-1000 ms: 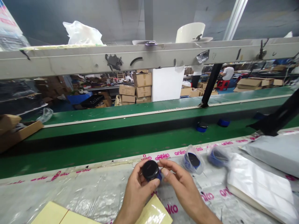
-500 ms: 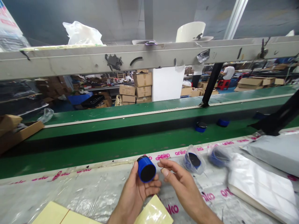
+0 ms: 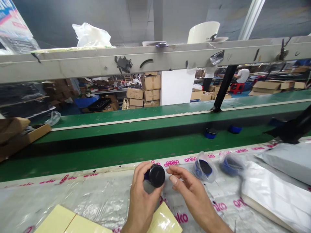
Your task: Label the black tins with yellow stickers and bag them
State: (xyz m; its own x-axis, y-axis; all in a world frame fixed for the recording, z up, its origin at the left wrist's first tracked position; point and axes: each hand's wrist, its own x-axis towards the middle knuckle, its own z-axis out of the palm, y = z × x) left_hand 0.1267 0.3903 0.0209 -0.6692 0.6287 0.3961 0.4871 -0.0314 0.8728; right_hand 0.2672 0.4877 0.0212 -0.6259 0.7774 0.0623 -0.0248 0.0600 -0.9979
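My left hand (image 3: 143, 197) is closed round a small speaker (image 3: 156, 175), a short blue cylinder whose black round end faces me. Fingers lie over its left and top side, and the thumb is below. Just to the right, my right hand (image 3: 190, 191) hovers with nothing in it, fingers loosely bent and the thumb apart; it does not touch the speaker. Beyond the right hand, a like speaker in a clear plastic bag (image 3: 204, 167) rests on the plastic-covered bench (image 3: 97, 194). A second bagged speaker (image 3: 231, 164) sits beside it, somewhat blurred.
Yellow sheets (image 3: 60, 220) lie at the front left, with another yellow piece (image 3: 165, 220) beneath my hands. A stack of white bags (image 3: 274, 194) is at the right. On the green conveyor belt (image 3: 150, 145) stand blue speakers (image 3: 210, 133). A cardboard box (image 3: 29, 139) sits far left.
My left hand has turned over, so its back now faces me and the speaker shows its other black end. The right hand stays nearly in place. The view has shifted slightly.
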